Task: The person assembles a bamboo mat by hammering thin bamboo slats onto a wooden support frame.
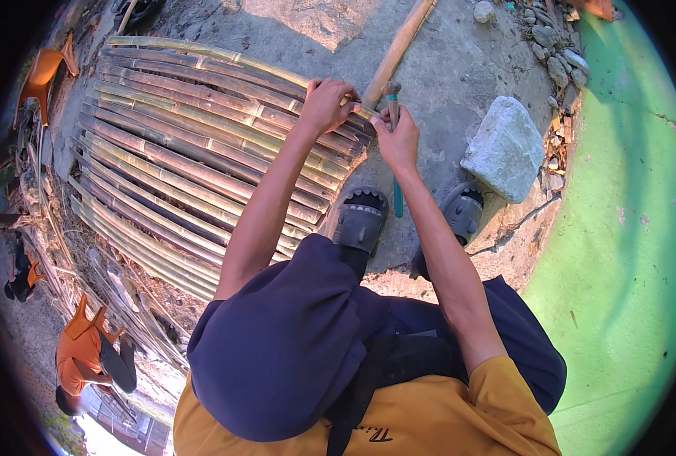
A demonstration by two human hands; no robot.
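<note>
A panel of split bamboo slats (194,137) lies on the ground to my left. My left hand (326,106) is closed at the right end of its farthest slat (262,68), thumb and fingers pinched on it. My right hand (399,141) is closed round a hammer (398,199) with a teal handle. The hammer's head points away from me, and its handle hangs below the palm. The right thumb and fingertips also meet the slat's end, close to the left fingers. Whether a small piece such as a nail is between the fingertips is too small to tell.
A wooden pole (400,50) lies beyond my hands. A large pale stone (505,149) sits right of my sandalled feet (361,220), with rubble (557,68) behind it and a green surface (619,228) farther right. Orange chairs (43,80) and a bending person (80,365) are at left.
</note>
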